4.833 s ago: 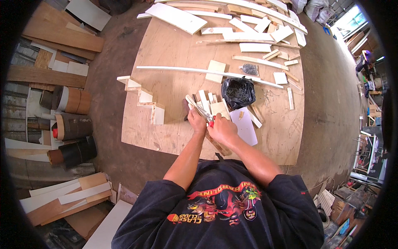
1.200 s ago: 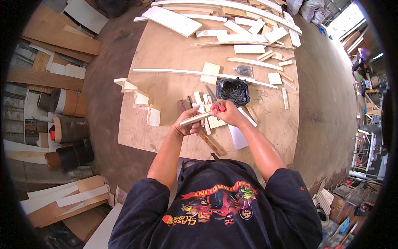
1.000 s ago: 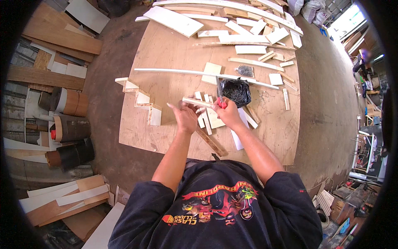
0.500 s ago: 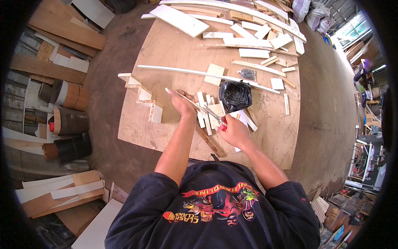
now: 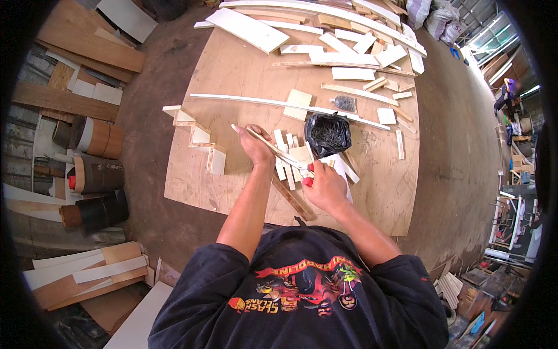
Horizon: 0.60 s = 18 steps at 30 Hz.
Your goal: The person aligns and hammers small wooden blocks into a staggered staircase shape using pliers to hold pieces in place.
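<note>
My left hand (image 5: pixel 256 150) is closed around a thin wooden strip (image 5: pixel 264 141), held slantwise above the table. In my right hand (image 5: pixel 327 189) is a red-handled metal tool (image 5: pixel 304 172), like pliers or snips; its exact kind is unclear. Its metal end meets the strip's lower right part, and whether it grips the strip I cannot tell. Beneath and beside the hands lie several short white-faced wood pieces (image 5: pixel 279 152) and a longer brown-edged batten (image 5: pixel 295 202). Just beyond my right hand stands an open black plastic bag (image 5: pixel 317 145) of dark nails (image 5: pixel 330 137).
A stair-shaped wooden piece (image 5: pixel 200 137) rests left on the plywood table (image 5: pixel 232 192). Loose nails (image 5: pixel 367 138) and a small clear packet (image 5: pixel 345 103) lie near the bag. White boards (image 5: pixel 247 30) crowd the far side. Rolls (image 5: pixel 99 171) stand on the left; a person (image 5: pixel 507 93) is far right.
My right hand has shifted slightly left and down, and the tool's red handles look farther apart. The left hand still holds the strip in nearly the same place.
</note>
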### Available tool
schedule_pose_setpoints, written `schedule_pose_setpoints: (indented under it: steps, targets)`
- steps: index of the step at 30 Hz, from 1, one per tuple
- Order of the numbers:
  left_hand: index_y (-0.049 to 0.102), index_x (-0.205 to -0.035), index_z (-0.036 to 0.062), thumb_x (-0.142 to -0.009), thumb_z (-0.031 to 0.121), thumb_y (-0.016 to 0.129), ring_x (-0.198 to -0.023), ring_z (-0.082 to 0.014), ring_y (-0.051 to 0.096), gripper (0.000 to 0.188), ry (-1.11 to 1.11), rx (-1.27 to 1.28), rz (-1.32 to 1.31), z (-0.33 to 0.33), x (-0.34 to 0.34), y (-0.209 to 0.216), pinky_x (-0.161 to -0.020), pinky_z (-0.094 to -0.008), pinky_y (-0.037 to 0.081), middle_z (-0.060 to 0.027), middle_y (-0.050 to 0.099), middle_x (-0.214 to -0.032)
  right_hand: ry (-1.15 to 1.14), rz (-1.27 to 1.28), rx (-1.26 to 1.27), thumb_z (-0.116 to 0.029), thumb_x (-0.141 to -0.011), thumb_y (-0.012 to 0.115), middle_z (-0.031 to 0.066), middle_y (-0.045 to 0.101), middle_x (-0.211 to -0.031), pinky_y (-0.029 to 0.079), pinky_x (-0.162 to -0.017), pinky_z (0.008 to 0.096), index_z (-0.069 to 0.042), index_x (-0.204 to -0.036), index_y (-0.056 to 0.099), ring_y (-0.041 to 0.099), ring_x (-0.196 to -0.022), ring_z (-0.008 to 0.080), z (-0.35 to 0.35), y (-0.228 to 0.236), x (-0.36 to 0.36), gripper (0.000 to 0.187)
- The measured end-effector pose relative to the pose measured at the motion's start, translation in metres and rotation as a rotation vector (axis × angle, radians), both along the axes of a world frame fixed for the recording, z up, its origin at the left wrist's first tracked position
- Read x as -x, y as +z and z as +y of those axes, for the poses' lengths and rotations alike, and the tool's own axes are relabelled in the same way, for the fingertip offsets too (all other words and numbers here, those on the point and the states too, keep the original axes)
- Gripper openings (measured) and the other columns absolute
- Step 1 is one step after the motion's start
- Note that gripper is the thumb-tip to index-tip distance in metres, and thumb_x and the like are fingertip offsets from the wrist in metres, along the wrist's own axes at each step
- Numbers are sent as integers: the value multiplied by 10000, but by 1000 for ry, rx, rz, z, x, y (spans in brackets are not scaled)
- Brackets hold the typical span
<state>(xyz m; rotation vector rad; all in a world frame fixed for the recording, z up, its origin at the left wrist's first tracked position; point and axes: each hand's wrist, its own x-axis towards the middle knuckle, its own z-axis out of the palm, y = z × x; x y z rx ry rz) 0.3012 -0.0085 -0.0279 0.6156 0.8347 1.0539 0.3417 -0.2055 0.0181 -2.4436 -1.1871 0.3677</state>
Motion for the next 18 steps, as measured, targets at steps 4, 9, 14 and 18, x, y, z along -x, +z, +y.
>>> schedule_pose_setpoints:
  steps: [4, 9, 14, 18]
  targets:
    - [390, -772, 112, -1030, 595, 257, -488, -153, 411, 564, -40, -48, -55, -5, -2, -2, -429, -286, 361, -41, 421, -625, 5, 17, 29, -241, -806, 662, 203, 660, -934, 550, -694, 489, -23, -1049, 569, 667, -843, 374, 9, 3, 3, 339]
    - [374, -768, 112, -1040, 576, 255, -557, -162, 399, 550, -106, 33, -176, -11, -4, -6, -526, -306, 372, -32, 389, -665, 6, 32, 93, -247, -824, 643, 216, 659, -937, 554, -703, 490, -1, -1076, 539, 675, -835, 382, 14, 3, 2, 367]
    - [364, -758, 115, -1033, 578, 277, -621, -206, 411, 545, -117, 29, -284, -15, -8, -10, -628, -363, 411, -36, 362, -663, 14, 106, 174, -255, -853, 622, 233, 660, -946, 553, -712, 498, 11, -1081, 516, 681, -837, 390, 17, 8, 3, 366]
    - [370, -772, 98, -1055, 519, 270, -678, -227, 423, 517, -128, 90, -453, -18, -12, -10, -681, -363, 417, -57, 376, -696, 28, 144, 224, -260, -876, 602, 245, 669, -897, 554, -679, 509, 20, -1059, 504, 690, -799, 401, 19, 12, 3, 348]
